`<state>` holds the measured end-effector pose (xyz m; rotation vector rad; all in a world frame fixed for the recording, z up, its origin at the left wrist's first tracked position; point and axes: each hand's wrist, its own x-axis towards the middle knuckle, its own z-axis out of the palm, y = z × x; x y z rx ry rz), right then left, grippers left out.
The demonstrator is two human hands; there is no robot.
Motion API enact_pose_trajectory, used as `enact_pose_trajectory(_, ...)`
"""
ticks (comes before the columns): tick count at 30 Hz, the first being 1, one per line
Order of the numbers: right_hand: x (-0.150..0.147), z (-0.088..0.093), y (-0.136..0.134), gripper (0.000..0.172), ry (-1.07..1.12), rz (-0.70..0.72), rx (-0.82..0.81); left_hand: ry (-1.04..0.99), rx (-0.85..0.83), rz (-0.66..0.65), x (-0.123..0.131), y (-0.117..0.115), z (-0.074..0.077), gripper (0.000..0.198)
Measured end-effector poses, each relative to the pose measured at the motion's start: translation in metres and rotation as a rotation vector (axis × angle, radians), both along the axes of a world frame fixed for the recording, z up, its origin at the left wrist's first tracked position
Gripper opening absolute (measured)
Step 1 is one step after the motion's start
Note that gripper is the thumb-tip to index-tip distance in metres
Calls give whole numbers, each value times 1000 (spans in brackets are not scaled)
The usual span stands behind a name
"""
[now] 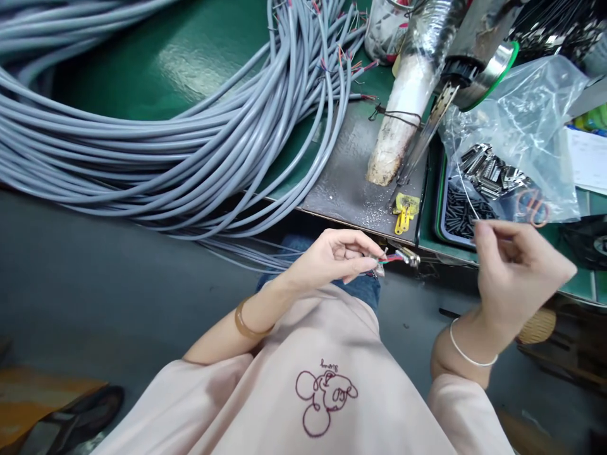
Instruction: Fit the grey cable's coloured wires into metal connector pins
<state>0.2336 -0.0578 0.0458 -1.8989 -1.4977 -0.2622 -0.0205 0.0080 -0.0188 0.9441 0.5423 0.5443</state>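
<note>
My left hand (339,256) is closed over my lap, pinching the stripped end of a cable. Short red and green wires (391,258) stick out past the fingertips and lead to a small metal connector (410,257). My right hand (515,272) is raised at the bench edge, thumb and forefinger pinched on a thin solder wire (467,183). That wire runs up to a silver spool with a green rim (490,79). A soldering iron's metal shaft (434,126) slants down beside a white wrapped tube (396,123). The hands are apart.
Many grey cables (190,151) lie in a thick bundle across the green bench (203,63). A yellow clip-like piece (404,213) sits on the dark metal plate (353,158). Right of it, a tray (442,215) holds black screw-like pieces and a plastic bag (545,114) with metal parts.
</note>
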Motion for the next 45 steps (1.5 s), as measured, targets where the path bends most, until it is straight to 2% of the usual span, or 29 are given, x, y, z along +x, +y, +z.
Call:
enact_pose_trajectory(2,31,-3,10,16,-193,1,-197,-15,-6,-39,3,5,0,27)
enact_pose_trajectory(3,46,-6,15,17,-256,14,-239,-4,9,-27,5,7,1,26)
enact_pose_trajectory(6,76,-18,28,20,-340,60,-252,76,79,81,9,12,4,21)
enact_pose_trajectory(10,85,-26,38,15,-302,-9,-205,175,157,160,11,14,7,20)
enact_pose_trajectory(14,64,-19,41,13,-149,-154,67,209,208,177,10,13,7,18)
enact_pose_trajectory(16,42,-12,37,17,16,-127,199,214,222,181,11,11,7,18)
enact_pose_trajectory(18,16,-6,29,16,224,34,139,215,235,190,11,10,6,20)
enact_pose_trajectory(20,-9,-3,20,13,380,248,-135,217,248,203,12,9,6,22)
enact_pose_trajectory(22,-28,-4,16,10,439,406,-297,223,258,209,12,9,6,25)
enact_pose_trajectory(24,-38,-7,17,12,437,473,-358,229,270,211,12,8,7,24)
enact_pose_trajectory(27,-41,-12,21,17,416,519,-389,233,287,214,13,8,8,22)
enact_pose_trajectory(33,-38,-10,24,16,378,598,-425,227,294,209,12,8,9,19)
enact_pose_trajectory(40,-40,-9,24,16,334,615,-446,197,268,191,10,8,10,18)
enact_pose_trajectory(45,-41,-10,25,20,302,582,-377,173,270,147,10,9,13,19)
